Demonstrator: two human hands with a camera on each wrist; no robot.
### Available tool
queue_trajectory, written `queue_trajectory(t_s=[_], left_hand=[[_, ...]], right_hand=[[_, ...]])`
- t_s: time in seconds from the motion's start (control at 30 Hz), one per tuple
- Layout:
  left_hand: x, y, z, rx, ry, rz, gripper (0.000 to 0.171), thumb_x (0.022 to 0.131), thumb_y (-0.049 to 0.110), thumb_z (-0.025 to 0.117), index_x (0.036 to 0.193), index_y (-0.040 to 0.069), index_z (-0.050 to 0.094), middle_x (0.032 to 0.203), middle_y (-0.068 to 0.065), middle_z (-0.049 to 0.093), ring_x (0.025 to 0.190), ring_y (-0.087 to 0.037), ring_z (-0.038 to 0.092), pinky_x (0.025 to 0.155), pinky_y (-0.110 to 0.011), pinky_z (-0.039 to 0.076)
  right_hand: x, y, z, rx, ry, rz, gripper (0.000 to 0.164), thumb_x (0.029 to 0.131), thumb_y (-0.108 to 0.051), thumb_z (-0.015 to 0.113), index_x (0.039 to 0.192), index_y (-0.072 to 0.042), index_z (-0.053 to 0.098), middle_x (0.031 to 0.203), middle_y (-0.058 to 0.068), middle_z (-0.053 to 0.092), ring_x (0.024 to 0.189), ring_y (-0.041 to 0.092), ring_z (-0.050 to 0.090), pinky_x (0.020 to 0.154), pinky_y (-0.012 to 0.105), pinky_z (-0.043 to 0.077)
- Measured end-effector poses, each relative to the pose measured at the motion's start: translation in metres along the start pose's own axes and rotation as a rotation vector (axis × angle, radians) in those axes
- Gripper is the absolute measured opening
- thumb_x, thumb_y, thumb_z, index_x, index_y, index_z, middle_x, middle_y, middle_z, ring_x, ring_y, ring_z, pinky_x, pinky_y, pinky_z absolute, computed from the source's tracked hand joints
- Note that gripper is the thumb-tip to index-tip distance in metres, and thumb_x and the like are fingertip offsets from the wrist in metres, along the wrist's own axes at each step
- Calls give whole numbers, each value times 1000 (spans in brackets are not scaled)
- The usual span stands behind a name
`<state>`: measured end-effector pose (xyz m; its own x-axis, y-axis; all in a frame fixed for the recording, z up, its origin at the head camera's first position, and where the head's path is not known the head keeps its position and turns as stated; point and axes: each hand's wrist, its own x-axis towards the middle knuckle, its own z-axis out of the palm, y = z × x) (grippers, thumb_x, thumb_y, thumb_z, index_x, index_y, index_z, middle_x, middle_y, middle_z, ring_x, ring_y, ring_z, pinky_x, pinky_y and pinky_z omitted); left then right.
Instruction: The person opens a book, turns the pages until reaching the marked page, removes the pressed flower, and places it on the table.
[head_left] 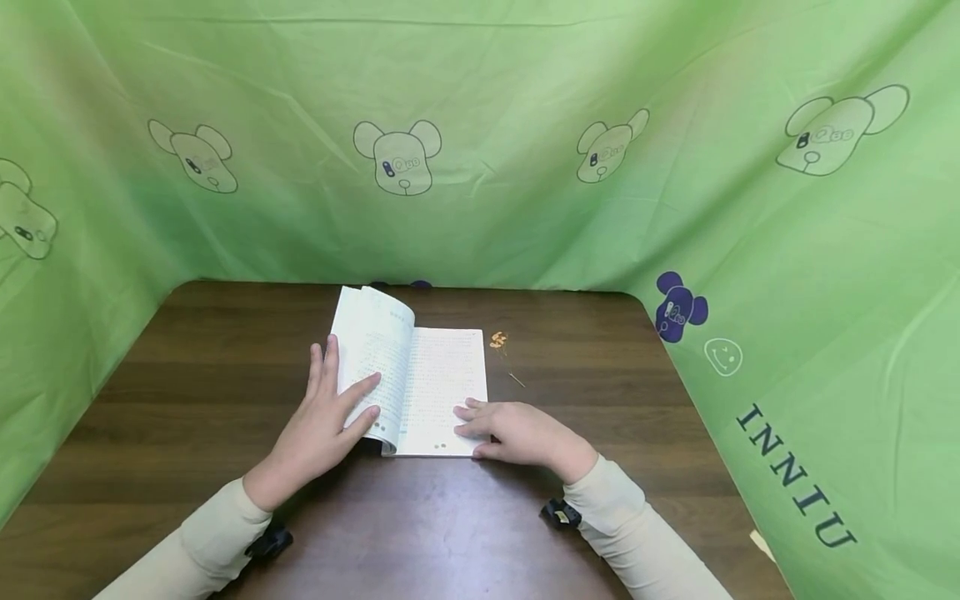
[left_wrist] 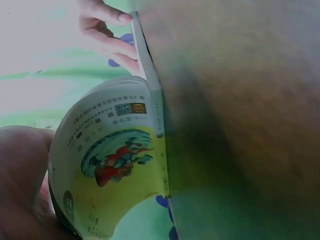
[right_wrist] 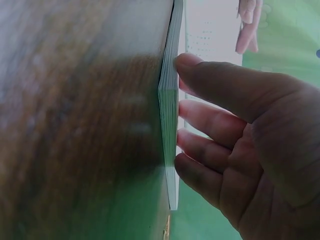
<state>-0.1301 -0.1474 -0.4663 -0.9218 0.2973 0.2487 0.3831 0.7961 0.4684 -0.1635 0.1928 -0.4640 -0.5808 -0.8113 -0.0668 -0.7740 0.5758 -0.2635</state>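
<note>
An open book (head_left: pixel 447 383) lies on the table, its right page flat and its left pages (head_left: pixel 375 358) raised and curving. My left hand (head_left: pixel 318 425) spreads its fingers over those left pages, with thumb and forefinger on the print. From the left wrist view, the bent cover (left_wrist: pixel 117 155) shows a yellow-green picture side, and part of the left hand (left_wrist: pixel 22 170) is beside it. My right hand (head_left: pixel 521 429) rests its fingers on the lower right of the right page. In the right wrist view, its thumb (right_wrist: pixel 220 82) touches the book near the page edges (right_wrist: pixel 171 105).
Right of the book lies a small orange sprig (head_left: pixel 498 339) like a dried flower, with a thin stalk (head_left: pixel 517 380) below it. The brown table (head_left: pixel 187 375) is enclosed by green cloth (head_left: pixel 480 225) at the back and sides. A pale scrap (head_left: pixel 762 545) sits at the right edge.
</note>
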Motion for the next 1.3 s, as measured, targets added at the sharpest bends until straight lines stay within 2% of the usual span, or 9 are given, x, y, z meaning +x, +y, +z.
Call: queue_trajectory(t_s=[0.1,0.27,0.37,0.47,0.63,0.87,1.03,1.13,1.3], left_hand=[[3,3,-2,-19,21,-9,61,99,37,66,151,10,52,168,-17,-24,154,-41,-21,114,-70,28],[7,9,-9,-97,9,-77,96,92,33,75,164,4,17,165,-20,-29,154,-47,-14,113,-72,24],[11,11,-15,-150,-5,-136,111,89,30,79,164,2,2,165,-26,-24,154,-50,-9,115,-71,21],[15,11,-19,-189,-25,-189,119,85,29,82,163,-1,-4,166,-32,-11,155,-50,-2,119,-67,19],[18,10,-26,-225,-25,-214,124,82,22,86,163,0,-5,168,-29,8,154,-46,18,120,-60,25],[21,9,-35,-260,-1,-200,124,78,12,88,166,12,2,171,-18,15,154,-39,23,119,-57,29],[23,11,-37,-269,17,-238,126,74,10,90,167,17,4,157,-27,35,130,-42,51,104,-56,43],[24,13,-38,-287,25,-258,127,75,8,89,167,21,3,153,-27,41,122,-41,56,97,-55,48],[28,15,-39,-327,40,-271,126,76,4,87,167,29,3,149,-26,48,121,-40,59,90,-52,52]], right_hand=[[0,0,0,3,1,0,44,95,-31,74,136,-17,69,151,-3,55,146,18,45,114,37,42],[0,-1,-1,-8,-8,5,44,95,-32,73,136,-17,68,152,-4,54,146,18,45,114,37,42],[0,-1,-1,-13,-14,1,44,95,-33,73,137,-17,68,152,-3,54,146,19,44,114,37,42],[1,0,-1,-12,-20,-2,44,95,-33,73,137,-17,68,152,-2,54,146,19,44,114,37,42],[1,1,0,-8,-15,-5,44,95,-32,73,136,-17,68,152,-2,55,146,19,45,114,37,42],[1,1,0,15,-21,13,45,95,-32,74,136,-16,68,152,-3,54,147,18,44,115,38,41],[3,-2,-5,56,-25,29,46,92,-27,77,135,-11,69,150,0,56,145,20,47,115,39,41],[4,-2,-9,79,-18,25,45,92,-23,77,134,-8,69,147,2,60,142,22,51,114,40,42],[9,2,-13,98,-2,11,42,94,-22,75,134,-10,69,139,1,66,136,19,57,112,36,45]])
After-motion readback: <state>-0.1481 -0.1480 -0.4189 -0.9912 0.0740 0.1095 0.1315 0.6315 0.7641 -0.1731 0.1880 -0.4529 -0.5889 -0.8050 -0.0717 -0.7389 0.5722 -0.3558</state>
